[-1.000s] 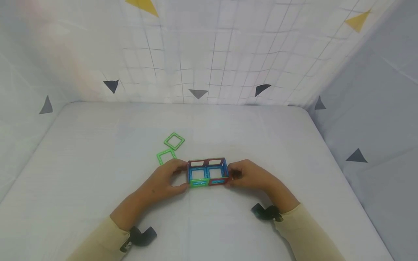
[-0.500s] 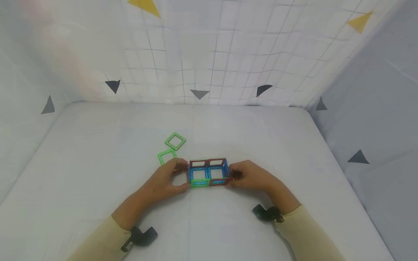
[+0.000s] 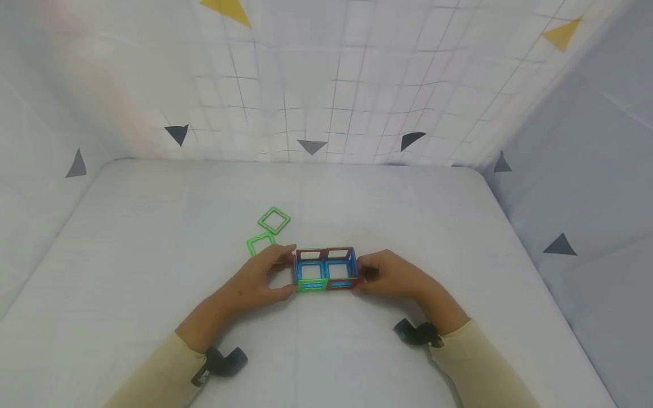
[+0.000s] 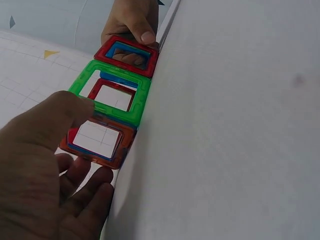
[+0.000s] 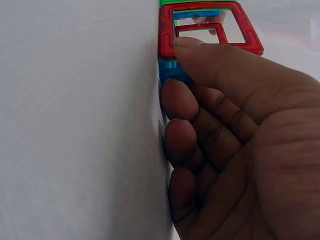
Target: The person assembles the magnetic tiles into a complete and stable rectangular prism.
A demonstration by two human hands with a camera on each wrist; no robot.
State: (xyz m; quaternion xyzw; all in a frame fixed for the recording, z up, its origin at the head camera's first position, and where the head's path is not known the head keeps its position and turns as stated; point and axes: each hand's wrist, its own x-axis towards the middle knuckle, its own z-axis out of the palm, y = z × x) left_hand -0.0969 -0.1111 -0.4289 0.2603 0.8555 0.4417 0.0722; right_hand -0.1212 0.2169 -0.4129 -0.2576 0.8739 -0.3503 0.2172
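A low open-topped box of magnetic tiles [image 3: 324,271] stands on the white table, with blue squares as its floor. Its front wall has a green tile [image 4: 140,102] and a red tile [image 5: 166,35]; the back wall is red. My left hand [image 3: 250,283] spans the box's left end, thumb on the green tile's corner, with the index finger raised near the back corner. On the opposite end, my right hand [image 3: 393,275] grips with the thumb against the front red tile and the other fingers curled by the end wall. The fingertips behind that wall are partly hidden.
Two loose green square tiles lie beyond my left hand: one tile [image 3: 274,221] is turned cornerwise, and the nearer tile [image 3: 251,247] is partly covered by the hand. The white table [image 3: 433,215] is bounded by a gridded back wall [image 3: 311,102] and side walls.
My left index finger has lifted and straightened slightly at the box's back left corner. The box, the right hand and the loose green tiles keep their places.
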